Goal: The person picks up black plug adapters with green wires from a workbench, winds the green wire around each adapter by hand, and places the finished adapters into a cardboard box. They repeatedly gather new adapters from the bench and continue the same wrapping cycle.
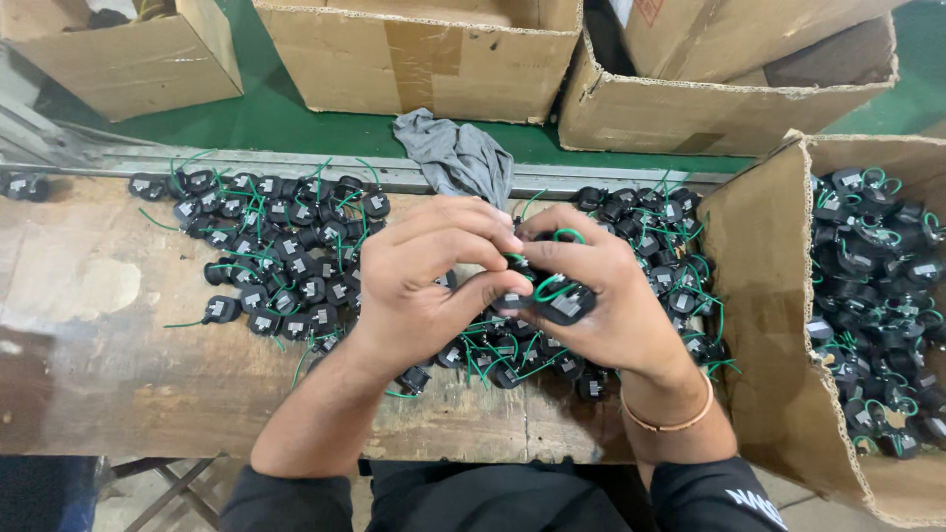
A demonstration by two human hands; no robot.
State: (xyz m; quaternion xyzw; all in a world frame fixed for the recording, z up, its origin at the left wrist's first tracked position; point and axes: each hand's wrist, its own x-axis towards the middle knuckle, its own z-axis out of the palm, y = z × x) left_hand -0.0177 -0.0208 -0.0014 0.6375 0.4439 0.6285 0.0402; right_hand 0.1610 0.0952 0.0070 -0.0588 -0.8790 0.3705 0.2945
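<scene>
A worn brown wooden workbench (118, 374) with a scuffed, stained top is bounded at its far edge by a grey metal rail (246, 163), beyond which a green surface (286, 118) is seen. Open brown cardboard boxes (424, 54) are set along that green surface, and a crumpled grey cloth (453, 153) is draped over the rail. A pale concrete floor (138, 502) is glimpsed beneath the bench.

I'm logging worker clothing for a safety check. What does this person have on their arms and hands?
Both hands, left hand and right hand, are bare, no gloves. Dark sleeves are pushed up to the elbows. A thin bangle circles the right wrist.
</scene>
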